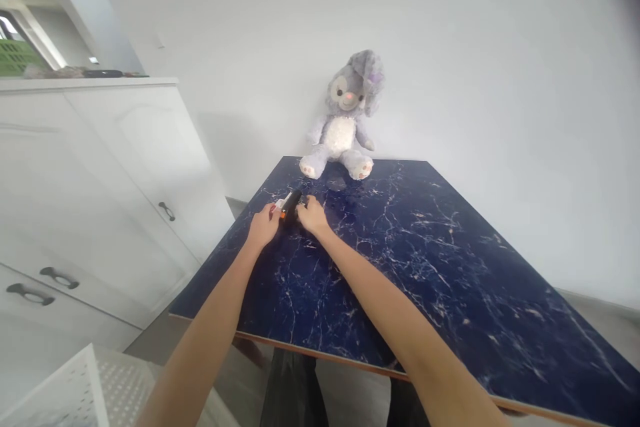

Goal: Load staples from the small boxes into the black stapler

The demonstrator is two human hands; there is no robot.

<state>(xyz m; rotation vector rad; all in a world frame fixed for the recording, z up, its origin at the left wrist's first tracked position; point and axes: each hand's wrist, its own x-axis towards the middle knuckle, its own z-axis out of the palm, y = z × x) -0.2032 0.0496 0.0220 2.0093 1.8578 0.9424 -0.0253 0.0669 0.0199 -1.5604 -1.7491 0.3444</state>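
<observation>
Both arms reach forward over a blue marble-patterned table (400, 240). My left hand (264, 225) is closed, with thumb and fingers gripping the left side of a small black elongated item (294, 205). White, red and orange parts show on that side, beside my fingertips; its exact kind is too small to make out. Close by on the right, my right hand (313, 215) has its fingers curled in against the black item's right side. Whether it pinches something small there is hidden. Beyond both hands, a grey plush rabbit (341, 133) sits upright at the table's far edge.
White cabinets (100, 193) with dark handles stand to the left, with several things on top. A pale wall (475, 67) rises behind the table. At the lower left is a white perforated basket (120, 380). The table's near edge runs just in front of my legs.
</observation>
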